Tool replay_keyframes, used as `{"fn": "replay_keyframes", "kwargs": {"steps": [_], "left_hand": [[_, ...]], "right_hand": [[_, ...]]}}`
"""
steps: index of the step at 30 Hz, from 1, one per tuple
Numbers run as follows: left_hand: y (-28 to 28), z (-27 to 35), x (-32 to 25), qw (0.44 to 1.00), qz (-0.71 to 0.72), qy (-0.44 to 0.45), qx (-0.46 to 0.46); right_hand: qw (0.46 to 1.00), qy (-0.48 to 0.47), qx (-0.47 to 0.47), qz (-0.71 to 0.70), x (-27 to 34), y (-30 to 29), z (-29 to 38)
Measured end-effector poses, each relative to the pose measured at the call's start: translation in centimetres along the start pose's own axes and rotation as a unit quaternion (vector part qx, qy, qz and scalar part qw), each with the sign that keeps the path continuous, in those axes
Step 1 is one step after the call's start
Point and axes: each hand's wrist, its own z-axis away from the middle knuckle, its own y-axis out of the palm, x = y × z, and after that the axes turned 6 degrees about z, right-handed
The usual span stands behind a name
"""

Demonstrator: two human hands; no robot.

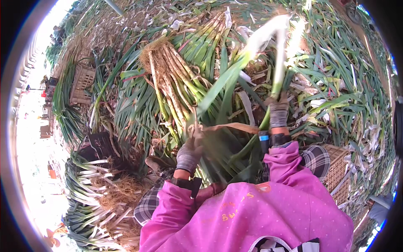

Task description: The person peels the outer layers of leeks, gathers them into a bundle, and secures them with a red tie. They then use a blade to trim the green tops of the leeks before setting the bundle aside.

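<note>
My right hand, in a grey knit glove, grips a leek by its green part, its white shank pointing up and away. A loosened outer layer bends from the leek's blurred root end down toward my left hand. My left hand, also gloved, is in front of my lap with blurred fingers; a dry brown leaf stretches from beside them toward the leek's leaves. Whether those fingers hold it is unclear. Just beyond lies a bunch of unpeeled leeks with dirt-stained shanks and matted roots.
Cleaned white leeks with roots lie piled at my left. Plastic crates stand at far left and by my right knee. Leaf scraps cover the ground on the right. A dark crate-like object sits near the white pile.
</note>
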Motion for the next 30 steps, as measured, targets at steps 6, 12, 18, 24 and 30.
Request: {"fn": "replay_keyframes", "kwargs": {"steps": [6, 12, 18, 24, 30], "left_hand": [[0.0, -2.5, -5.5, 0.972, -0.212, -0.010, 0.101], [-1.4, -8.3, -3.0, 0.981, -0.177, -0.065, 0.042], [-5.0, -12.4, -4.7, 0.968, -0.246, -0.039, -0.030], [-6.3, -11.5, -5.2, 0.977, -0.205, -0.059, 0.013], [-4.4, -4.1, -11.2, 0.955, -0.253, -0.055, 0.147]], "right_hand": [[0.990, -0.006, 0.049, 0.130, -2.1, 2.0, -1.4], [0.937, 0.135, 0.320, 0.046, -2.8, 14.2, 5.3], [0.940, 0.069, 0.290, 0.165, -4.7, 24.0, 6.7], [0.877, 0.112, 0.348, 0.312, -2.3, 25.3, 6.1], [0.916, 0.083, 0.328, 0.217, -7.2, 24.0, 5.4]]}}
